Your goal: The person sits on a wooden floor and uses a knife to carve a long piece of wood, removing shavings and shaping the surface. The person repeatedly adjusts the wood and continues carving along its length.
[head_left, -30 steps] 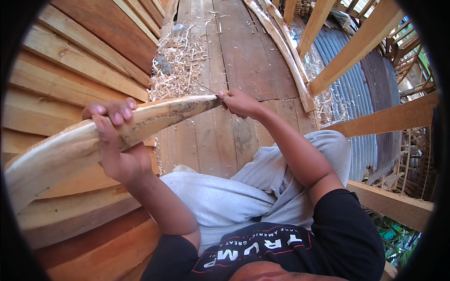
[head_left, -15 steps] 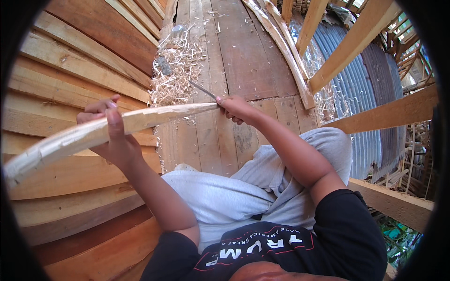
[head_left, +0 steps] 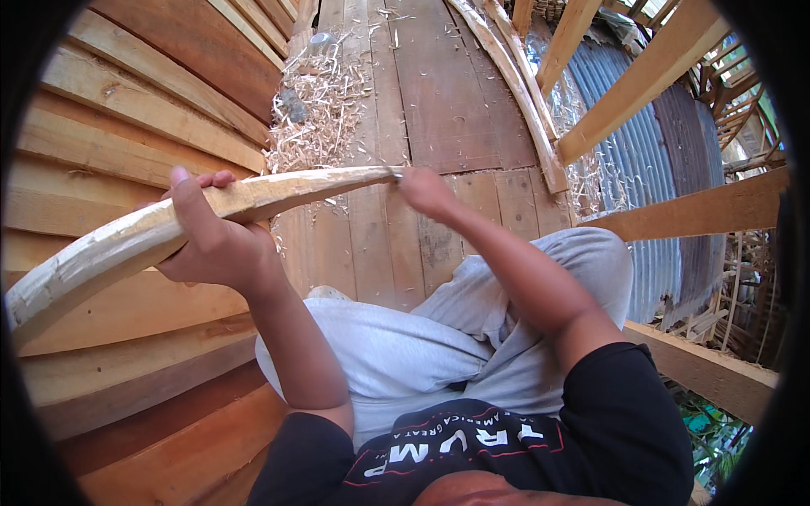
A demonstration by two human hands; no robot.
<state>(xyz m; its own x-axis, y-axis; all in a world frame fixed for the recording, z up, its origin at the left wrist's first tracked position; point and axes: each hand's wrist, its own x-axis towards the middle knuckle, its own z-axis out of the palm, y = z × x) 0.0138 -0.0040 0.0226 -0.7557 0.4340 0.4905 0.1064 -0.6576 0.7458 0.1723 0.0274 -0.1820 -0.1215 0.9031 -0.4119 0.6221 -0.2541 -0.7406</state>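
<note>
My left hand [head_left: 221, 244] is closed around a long pale piece of wood [head_left: 97, 244] with rough, whittled faces. The thumb lies over its near side and fingertips show beyond the far edge. The wood runs from the left rim to a thinner end in front of me. At that thin end is my right hand [head_left: 426, 194], a fist round the handle of a knife [head_left: 396, 176]. Only a small, blurred bit of the blade shows against the wood; the handle is hidden in the fist.
A plank wall [head_left: 110, 148] rises close on my left. Curled wood shavings [head_left: 325, 110] lie heaped on the board floor [head_left: 443, 84], around a clear cup-like thing [head_left: 321, 40] and a grey lump [head_left: 293, 105]. Long peeled poles [head_left: 515, 84], wooden posts [head_left: 641, 80] and corrugated metal sheets [head_left: 624, 110] stand rightward.
The knife has turned from pointing away over the floor to lying against the wood's thin end. My left hand has wrapped more fully around the wood, which sits slightly higher at its tip.
</note>
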